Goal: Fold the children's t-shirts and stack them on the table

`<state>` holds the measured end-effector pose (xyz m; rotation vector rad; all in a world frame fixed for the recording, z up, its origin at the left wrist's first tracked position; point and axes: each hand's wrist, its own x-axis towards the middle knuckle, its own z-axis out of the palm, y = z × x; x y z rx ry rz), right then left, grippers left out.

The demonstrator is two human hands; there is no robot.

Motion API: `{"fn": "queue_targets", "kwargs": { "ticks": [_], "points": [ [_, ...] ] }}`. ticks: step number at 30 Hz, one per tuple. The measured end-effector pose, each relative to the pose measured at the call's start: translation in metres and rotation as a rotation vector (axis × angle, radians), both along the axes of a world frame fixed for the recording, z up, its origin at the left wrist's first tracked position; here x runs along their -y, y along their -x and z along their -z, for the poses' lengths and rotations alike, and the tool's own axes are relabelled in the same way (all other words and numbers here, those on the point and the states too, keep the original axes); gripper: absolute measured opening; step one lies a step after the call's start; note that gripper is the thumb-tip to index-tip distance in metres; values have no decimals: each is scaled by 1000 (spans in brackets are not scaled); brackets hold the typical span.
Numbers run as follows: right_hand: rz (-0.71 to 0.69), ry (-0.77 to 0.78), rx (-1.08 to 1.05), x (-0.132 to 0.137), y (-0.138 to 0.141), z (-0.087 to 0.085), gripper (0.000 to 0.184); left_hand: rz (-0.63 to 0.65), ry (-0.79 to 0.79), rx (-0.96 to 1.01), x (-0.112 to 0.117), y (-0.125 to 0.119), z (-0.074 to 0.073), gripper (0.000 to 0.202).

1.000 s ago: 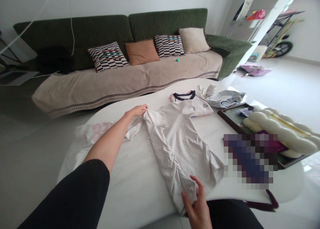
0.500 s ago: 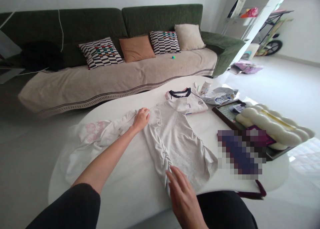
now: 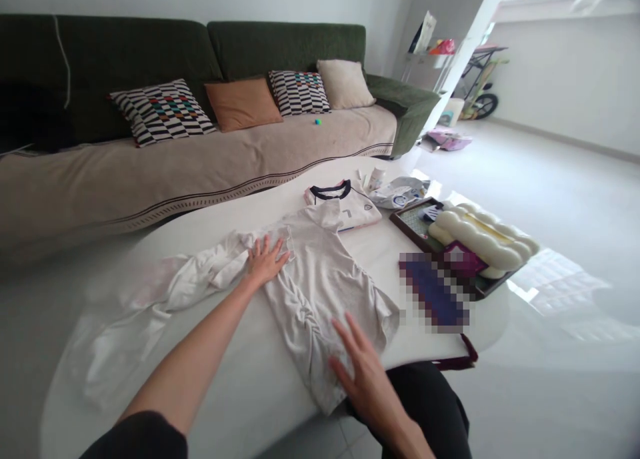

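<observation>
A light grey shirt [image 3: 325,265] lies spread on the white table, with gathered creases along its near-left side. My left hand [image 3: 267,260] rests flat on its upper left part, fingers spread. Over the lower part of the shirt is my right hand [image 3: 361,362], fingers apart and holding nothing; whether it touches the cloth I cannot tell. Left of the grey shirt stretches a crumpled white garment [image 3: 175,289] with a faded pink print. A folded white shirt [image 3: 357,209] with a dark collar lies just beyond the grey one.
On the table [image 3: 210,372] are a white bottle [image 3: 377,178], a silvery plastic package [image 3: 401,192], and a dark tray [image 3: 423,242] bearing a cream, cloud-shaped tissue box [image 3: 480,235]. A pixelated dark blue item [image 3: 433,292] lies nearer. Behind stands a green sofa [image 3: 290,52] with cushions.
My left hand has gone from bent fingers at the shirt's edge to lying flat and spread on it. My right hand's fingers have spread wider. The view has shifted right.
</observation>
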<state>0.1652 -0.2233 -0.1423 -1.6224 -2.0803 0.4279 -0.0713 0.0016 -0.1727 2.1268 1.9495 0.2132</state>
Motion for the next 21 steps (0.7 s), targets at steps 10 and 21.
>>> {"fn": "queue_targets", "kwargs": {
  "ticks": [10, 21],
  "points": [
    [434, 117, -142, -59, -98, 28, 61, 105, -200, 194, -55, -129, -63, 44],
    [429, 33, -100, -55, -81, 30, 26, -313, -161, 576, -98, -188, -55, 19]
  ]
}}
